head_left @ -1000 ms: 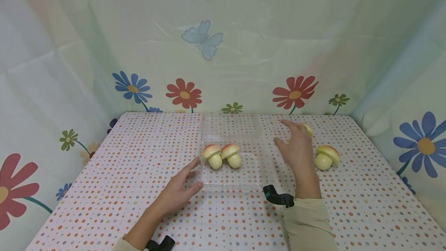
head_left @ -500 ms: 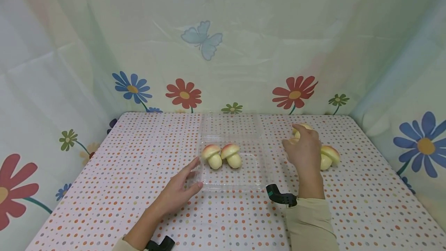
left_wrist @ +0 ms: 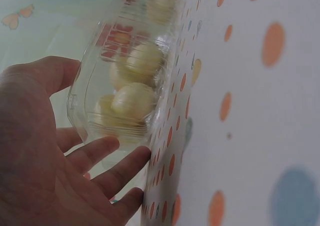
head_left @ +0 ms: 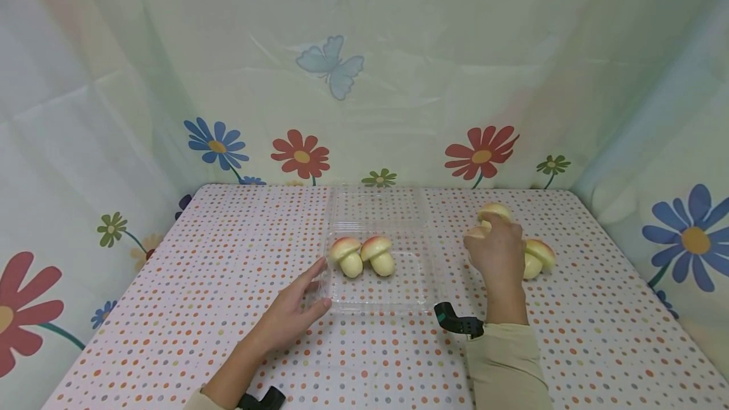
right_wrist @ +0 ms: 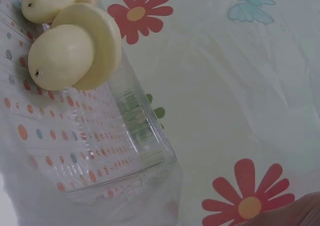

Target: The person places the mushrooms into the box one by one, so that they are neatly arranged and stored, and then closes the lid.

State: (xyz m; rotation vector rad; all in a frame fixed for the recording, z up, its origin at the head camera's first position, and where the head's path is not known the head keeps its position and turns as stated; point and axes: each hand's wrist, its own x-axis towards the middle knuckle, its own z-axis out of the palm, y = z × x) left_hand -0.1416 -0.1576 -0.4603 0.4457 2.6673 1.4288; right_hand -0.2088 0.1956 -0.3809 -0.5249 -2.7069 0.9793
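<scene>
Fingers of the right hand (head_left: 497,250) are curled round a small cream mushroom-shaped toy (head_left: 493,211), right of the clear plastic clamshell tray (head_left: 423,283); it is judged light, rigid, smooth, best gripped at the cap. Straight left hand (head_left: 296,304) fingers touch the tray's edge.

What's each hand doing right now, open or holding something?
Left hand: open, straight fingers resting against the clear plastic tray.
Right hand: closed around a toy mushroom, lifted just off the table.

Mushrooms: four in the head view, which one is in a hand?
The far-right mushroom, gripped by the right hand. Two others lie in the clear tray; another rests on the table.
</scene>
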